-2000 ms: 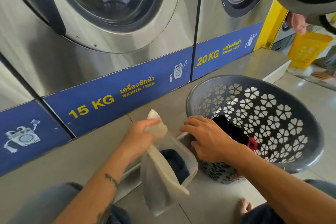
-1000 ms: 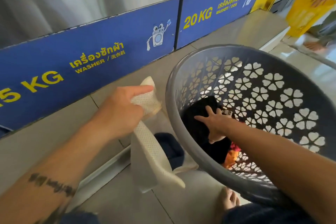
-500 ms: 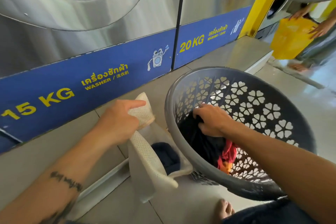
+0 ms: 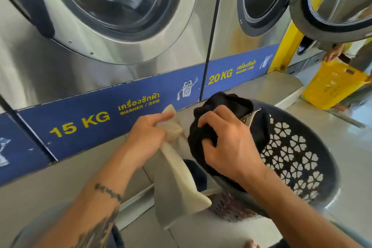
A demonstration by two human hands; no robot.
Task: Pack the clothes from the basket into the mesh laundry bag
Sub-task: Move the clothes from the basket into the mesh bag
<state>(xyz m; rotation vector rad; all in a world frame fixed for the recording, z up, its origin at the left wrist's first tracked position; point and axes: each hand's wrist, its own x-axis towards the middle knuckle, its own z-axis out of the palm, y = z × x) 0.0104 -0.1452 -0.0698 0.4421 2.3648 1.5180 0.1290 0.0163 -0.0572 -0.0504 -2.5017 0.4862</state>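
Note:
My left hand (image 4: 148, 138) grips the top edge of a cream mesh laundry bag (image 4: 177, 185) and holds its mouth apart; a dark blue garment (image 4: 198, 175) shows inside. My right hand (image 4: 227, 143) is closed on a bunched black garment (image 4: 223, 104), lifted above the left rim of the grey plastic basket (image 4: 302, 159) with flower-shaped holes. The black garment hangs between the basket and the bag's mouth. What lies in the basket's bottom is hidden by my right arm.
Steel washing machines (image 4: 112, 26) with blue 15 KG and 20 KG strips stand right behind, on a raised tiled step (image 4: 267, 88). The right machine's door (image 4: 332, 2) hangs open overhead. Another person holds a yellow basket (image 4: 332, 84) at far right.
My right hand reached into the basket, closed on the black garment and lifted it out toward the bag. My left hand kept its hold on the bag.

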